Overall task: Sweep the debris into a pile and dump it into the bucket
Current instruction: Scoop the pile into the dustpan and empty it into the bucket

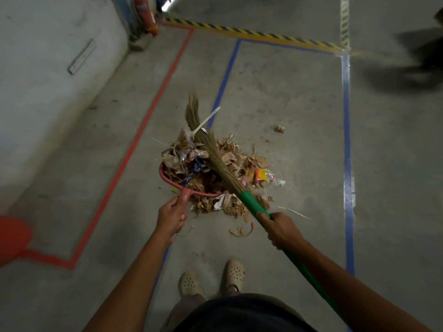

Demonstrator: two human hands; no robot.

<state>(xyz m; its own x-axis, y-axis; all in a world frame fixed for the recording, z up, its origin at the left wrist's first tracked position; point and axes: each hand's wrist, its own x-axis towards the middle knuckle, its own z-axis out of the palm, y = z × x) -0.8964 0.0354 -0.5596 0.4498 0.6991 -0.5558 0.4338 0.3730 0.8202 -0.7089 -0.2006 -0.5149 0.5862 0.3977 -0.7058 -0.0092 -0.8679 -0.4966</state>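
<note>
— Red dustpan point(185, 193), who holds it?
— Left hand point(171, 218) grips its handle; the pan sits on the concrete floor point(299, 104), under the near-left part of the debris point(239, 164).
— And the broom point(215, 161)?
— Right hand point(280, 230) wraps round its green handle; the bristles lie across the pile.
— Bucket?
— An orange round shape point(12, 238) shows at the left edge, well apart; I cannot tell what it is.
</note>
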